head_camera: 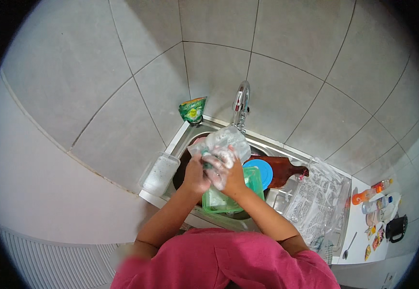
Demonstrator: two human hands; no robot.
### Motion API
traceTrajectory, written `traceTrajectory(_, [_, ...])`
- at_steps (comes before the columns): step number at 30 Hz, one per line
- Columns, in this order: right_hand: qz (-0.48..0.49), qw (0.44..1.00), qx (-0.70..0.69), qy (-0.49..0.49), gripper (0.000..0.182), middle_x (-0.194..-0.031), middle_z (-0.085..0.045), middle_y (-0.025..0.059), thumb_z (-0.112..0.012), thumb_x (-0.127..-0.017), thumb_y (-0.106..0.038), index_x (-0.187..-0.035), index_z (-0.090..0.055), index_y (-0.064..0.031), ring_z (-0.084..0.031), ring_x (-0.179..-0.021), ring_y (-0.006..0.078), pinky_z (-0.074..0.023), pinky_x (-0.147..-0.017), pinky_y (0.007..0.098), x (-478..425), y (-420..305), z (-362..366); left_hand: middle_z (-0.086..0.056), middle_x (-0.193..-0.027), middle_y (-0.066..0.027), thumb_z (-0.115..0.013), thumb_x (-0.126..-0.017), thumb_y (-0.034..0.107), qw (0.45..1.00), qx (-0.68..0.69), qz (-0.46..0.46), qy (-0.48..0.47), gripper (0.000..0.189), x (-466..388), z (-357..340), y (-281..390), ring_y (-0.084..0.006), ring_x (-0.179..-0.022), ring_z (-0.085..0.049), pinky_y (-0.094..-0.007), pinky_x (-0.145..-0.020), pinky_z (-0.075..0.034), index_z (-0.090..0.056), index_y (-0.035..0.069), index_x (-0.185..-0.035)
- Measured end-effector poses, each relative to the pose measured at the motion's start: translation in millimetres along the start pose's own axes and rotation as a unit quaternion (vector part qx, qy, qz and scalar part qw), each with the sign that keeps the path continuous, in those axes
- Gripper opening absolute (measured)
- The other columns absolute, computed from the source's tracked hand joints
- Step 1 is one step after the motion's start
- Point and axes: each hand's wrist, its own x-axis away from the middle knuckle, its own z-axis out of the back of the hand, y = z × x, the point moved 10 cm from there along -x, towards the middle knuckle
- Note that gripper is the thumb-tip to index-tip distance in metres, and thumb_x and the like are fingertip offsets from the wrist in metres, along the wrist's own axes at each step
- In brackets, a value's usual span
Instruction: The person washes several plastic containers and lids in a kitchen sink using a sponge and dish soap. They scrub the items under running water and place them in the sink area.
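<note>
Over the sink basin, my left hand (pixel 197 174) and my right hand (pixel 231 168) meet on a translucent, sudsy plastic bag or sheet (pixel 231 139). Green material, perhaps a scouring pad (pixel 206 159), shows between them, partly hidden by foam and fingers. Which hand holds the green piece I cannot tell. Below my hands a green plastic container (pixel 213 204) lies across the basin. A round blue lid (pixel 261 172) rests at its right, against a dark red-brown wooden board (pixel 283 169) with a handle.
A chrome faucet (pixel 241 101) rises behind the basin, with a green detergent pouch (pixel 194 110) at the back corner. A soapy clear container (pixel 161 173) stands on the left rim. Foamy clear plastic (pixel 316 198) covers the drainboard. Bottles (pixel 366 195), a spoon (pixel 349 245) and a black mug (pixel 396 229) are farther right.
</note>
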Motion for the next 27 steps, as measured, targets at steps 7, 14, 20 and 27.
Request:
traceTrajectory(7, [0.011, 0.987, 0.025, 0.159, 0.036, -0.115, -0.039, 0.0085, -0.059, -0.063, -0.018, -0.098, -0.053, -0.0199, -0.032, -0.113, 0.0317, -0.0200, -0.095, 0.0489, 26.5, 2.7, 27.0, -0.053, -0.080, -0.0008, -0.039, -0.086, 0.022, 0.993, 0.115, 0.002, 0.011, 0.019, -1.9, 19.7, 1.9, -0.0132, -0.071, -0.052, -0.0249, -0.062, -0.042, -0.049, 0.008, -0.093])
traceTrajectory(14, [-0.244, 0.905, -0.133, 0.323, 0.039, -0.115, -0.031, 0.0177, -0.052, -0.076, -0.017, -0.111, -0.039, -0.0057, -0.031, -0.112, 0.0310, -0.0242, -0.094, 0.0433, 69.3, 59.6, 31.9, -0.050, -0.066, 0.0023, -0.045, -0.082, 0.020, 0.991, 0.012, -0.028, 0.131, 0.014, 18.3, 21.8, 19.4, -0.0106, -0.058, -0.049, -0.0231, -0.054, -0.042, -0.051, 0.008, -0.083])
traceTrajectory(20, [-0.500, 0.563, -0.642, 0.146, 0.038, -0.107, -0.048, 0.0066, -0.045, -0.084, -0.026, -0.114, -0.039, -0.0029, -0.047, -0.099, 0.0187, -0.0395, -0.083, 0.0318, 75.6, 129.6, -24.2, -0.050, -0.064, 0.0011, -0.051, -0.078, 0.018, 0.986, -0.095, -0.032, 0.131, 0.012, 24.9, 28.4, 35.4, -0.0100, -0.053, -0.048, -0.0212, -0.049, -0.040, -0.052, 0.006, -0.077])
traceTrajectory(27, [-0.387, 0.778, -0.488, -0.083, 0.027, -0.093, -0.053, 0.0033, -0.049, -0.077, -0.023, -0.097, -0.053, -0.0053, -0.051, -0.084, 0.0160, -0.0419, -0.075, 0.0291, 23.9, 125.8, 3.1, -0.045, -0.052, 0.0020, -0.052, -0.078, 0.012, 0.903, -0.429, 0.003, 0.032, 0.020, 26.2, 6.5, 24.4, -0.0073, -0.044, -0.042, -0.0216, -0.041, -0.033, -0.049, 0.007, -0.059])
